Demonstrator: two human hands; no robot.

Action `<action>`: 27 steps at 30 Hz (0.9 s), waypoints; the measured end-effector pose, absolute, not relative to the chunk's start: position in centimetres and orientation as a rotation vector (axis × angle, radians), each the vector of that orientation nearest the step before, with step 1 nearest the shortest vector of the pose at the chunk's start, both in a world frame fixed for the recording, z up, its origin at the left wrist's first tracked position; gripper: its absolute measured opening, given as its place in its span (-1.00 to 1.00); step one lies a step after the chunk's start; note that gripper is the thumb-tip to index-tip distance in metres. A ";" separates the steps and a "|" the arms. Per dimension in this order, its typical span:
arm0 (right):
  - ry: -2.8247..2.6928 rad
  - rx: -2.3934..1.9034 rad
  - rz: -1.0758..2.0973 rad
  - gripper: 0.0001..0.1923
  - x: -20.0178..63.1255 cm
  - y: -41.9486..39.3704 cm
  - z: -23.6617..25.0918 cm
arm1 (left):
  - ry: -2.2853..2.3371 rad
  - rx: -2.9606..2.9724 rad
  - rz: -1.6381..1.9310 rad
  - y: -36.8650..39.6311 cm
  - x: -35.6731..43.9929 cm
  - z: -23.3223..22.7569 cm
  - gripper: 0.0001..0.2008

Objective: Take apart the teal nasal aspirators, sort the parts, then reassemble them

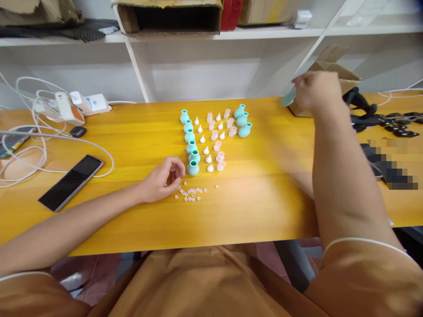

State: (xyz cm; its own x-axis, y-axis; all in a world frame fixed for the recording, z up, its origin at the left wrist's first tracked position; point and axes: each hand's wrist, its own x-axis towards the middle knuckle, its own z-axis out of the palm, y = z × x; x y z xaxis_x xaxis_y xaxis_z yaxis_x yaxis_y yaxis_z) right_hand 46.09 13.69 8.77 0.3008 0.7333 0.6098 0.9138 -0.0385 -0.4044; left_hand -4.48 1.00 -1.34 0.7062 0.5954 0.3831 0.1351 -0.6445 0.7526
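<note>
My right hand (319, 90) is raised at the back right, its fingers closed on a teal vase (288, 97) beside an open cardboard box (302, 109). My left hand (165, 178) rests on the table with fingers loosely curled and a gap between thumb and forefinger; nothing shows in it. It lies near the front teal vase (193, 168) of a column of several. Just right of it are scattered small pale rings (191, 191). Columns of white droplet-shaped pieces (206, 150) and translucent pink cups (217, 146) stand in the middle. Three more teal vases (245, 130) stand to their right.
A black phone (71, 182) lies on the left, with white cables (42, 154), a power strip (94, 104) and a small black case (78, 131) behind it. Black items (399, 127) lie at the far right. A white shelf (224, 37) holding boxes runs along the back.
</note>
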 end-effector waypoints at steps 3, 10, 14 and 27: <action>-1.568 -1.766 -0.203 -0.47 42.4 10.6 13.1 | 0.512 2.237 0.882 1.1 -4.6 -1.1 -0.73; -2.015 -1.164 0.365 -0.77 27.4 0.3 16.7 | 0.480 2.317 1.397 1.2 -5.3 -1.0 -0.63; -1.869 -0.866 0.696 -0.91 21.1 -2.9 13.0 | 0.472 2.089 1.338 -0.1 -4.4 -0.7 -0.38; -1.898 -0.777 1.211 -0.82 21.5 -5.7 2.1 | 0.563 1.833 1.167 -1.6 -4.2 -0.6 -0.68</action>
State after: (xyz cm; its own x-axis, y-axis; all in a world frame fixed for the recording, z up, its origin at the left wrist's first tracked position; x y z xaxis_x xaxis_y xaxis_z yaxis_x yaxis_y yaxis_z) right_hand 21.50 -5.65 2.13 -0.5413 0.7987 0.2627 0.0979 0.3702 -0.9238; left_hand -4.24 -1.65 -0.62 0.4587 0.7390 0.4934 -0.0737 -0.5217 0.8499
